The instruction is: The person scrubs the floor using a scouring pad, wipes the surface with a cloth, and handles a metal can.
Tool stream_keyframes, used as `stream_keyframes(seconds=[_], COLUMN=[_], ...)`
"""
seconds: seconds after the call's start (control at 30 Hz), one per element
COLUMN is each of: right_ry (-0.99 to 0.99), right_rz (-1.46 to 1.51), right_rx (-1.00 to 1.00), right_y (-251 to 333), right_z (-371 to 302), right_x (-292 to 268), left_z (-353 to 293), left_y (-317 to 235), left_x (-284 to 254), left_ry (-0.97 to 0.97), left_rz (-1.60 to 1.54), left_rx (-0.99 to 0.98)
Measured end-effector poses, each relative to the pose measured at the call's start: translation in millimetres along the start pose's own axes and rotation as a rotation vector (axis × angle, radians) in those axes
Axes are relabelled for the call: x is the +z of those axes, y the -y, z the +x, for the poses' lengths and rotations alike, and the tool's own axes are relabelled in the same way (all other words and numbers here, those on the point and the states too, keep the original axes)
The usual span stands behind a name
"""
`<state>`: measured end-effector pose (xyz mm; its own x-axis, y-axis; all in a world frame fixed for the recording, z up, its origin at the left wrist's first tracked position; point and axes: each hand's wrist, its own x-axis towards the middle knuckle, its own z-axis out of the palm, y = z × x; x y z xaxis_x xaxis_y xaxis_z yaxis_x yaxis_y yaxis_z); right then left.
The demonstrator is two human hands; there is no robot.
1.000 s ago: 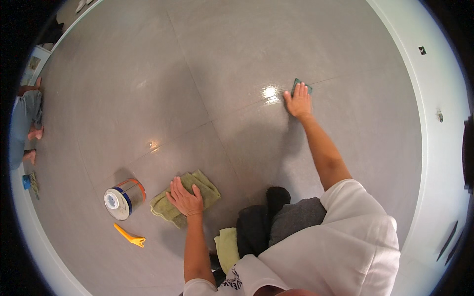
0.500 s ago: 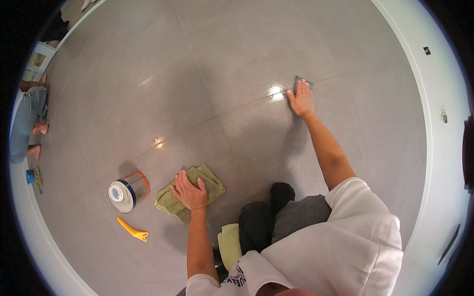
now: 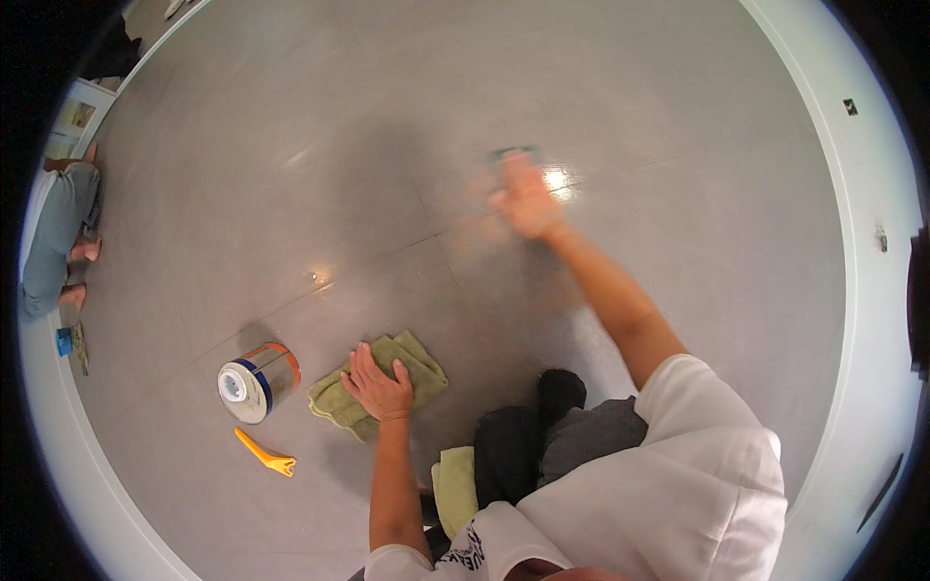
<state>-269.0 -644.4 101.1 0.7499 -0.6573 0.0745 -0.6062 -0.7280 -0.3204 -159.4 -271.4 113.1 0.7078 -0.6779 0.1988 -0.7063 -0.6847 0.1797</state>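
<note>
My left hand [image 3: 380, 392] lies flat with fingers spread on a folded olive-green towel [image 3: 423, 368] on the grey tiled floor. Out ahead, my right hand [image 3: 529, 205] is smeared by motion, its arm stretched forward. Under its fingertips a dark green scouring pad [image 3: 509, 152] shows a thin edge against the floor; the palm hides most of it. Left of the towel stands a metal can [image 3: 281, 370] with a white cap, a blue band and an orange rim. A yellow curved plastic tool [image 3: 263, 452] with a forked end rests in front of the can.
A light green cloth [image 3: 455, 494] is beside my dark-clad legs. At the far left a person [image 3: 63, 223] in grey-blue trousers is low on the floor, near a small blue item [image 3: 64, 341]. A white wall [image 3: 823, 194] bounds the right side.
My right hand has swept left across the floor with the scouring pad, past the bright reflection. My left hand stays on the towel. The whole view has shifted slightly.
</note>
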Motion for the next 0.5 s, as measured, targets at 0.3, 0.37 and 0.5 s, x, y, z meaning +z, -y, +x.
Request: stream_keyframes(seconds=[0.3, 0.37, 0.5], right_ry=[0.091, 0.189, 0.127], right_rz=[-0.273, -0.218, -0.078], right_rx=[0.110, -0.226, -0.144], right_y=[15.9, 53.2, 0.2], right_z=[59.4, 65.3, 106.7], right_x=[-5.6, 1.9, -9.0], left_z=[-1.0, -1.0, 0.1], left_y=[3.4, 10.5, -0.3], left_x=[-7.2, -9.3, -3.7], left_ry=[0.087, 0.071, 0.042], left_rz=[0.022, 0.024, -0.024], left_rx=[-0.030, -0.031, -0.020])
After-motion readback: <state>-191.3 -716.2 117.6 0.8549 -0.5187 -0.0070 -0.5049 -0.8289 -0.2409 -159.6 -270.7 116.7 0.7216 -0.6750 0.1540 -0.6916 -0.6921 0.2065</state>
